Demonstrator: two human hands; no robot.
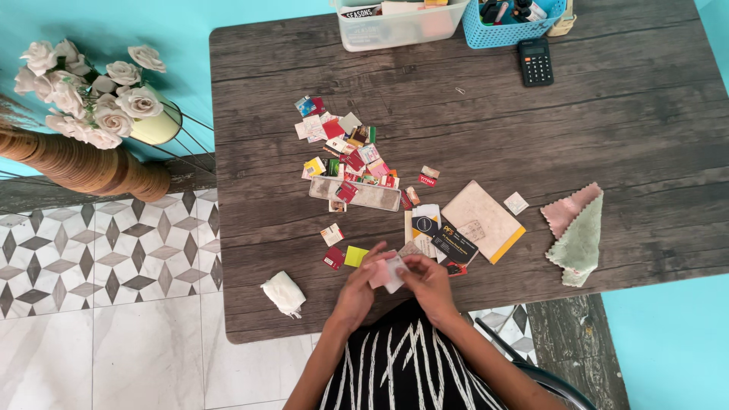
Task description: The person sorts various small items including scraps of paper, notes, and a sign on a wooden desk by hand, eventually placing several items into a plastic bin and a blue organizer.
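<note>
Dark wooden table [607,99], left hand [355,292] and right hand [431,285] pinching small white card [394,272], long axis tilted upright

Bright, even daylight, soft faint shadows, sharp focus, slight wide-angle edge bending.

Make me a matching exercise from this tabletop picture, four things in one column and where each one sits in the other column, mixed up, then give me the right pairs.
Things:
1. black calculator
2. white crumpled tissue
3. pink and green cloths
4. blue basket

Places:
A. near the table's front left corner
B. at the far edge of the table, holding small items
C. on the right side of the table, overlapping each other
D. just in front of the blue basket

Pairs: 1-D, 2-A, 3-C, 4-B
</note>
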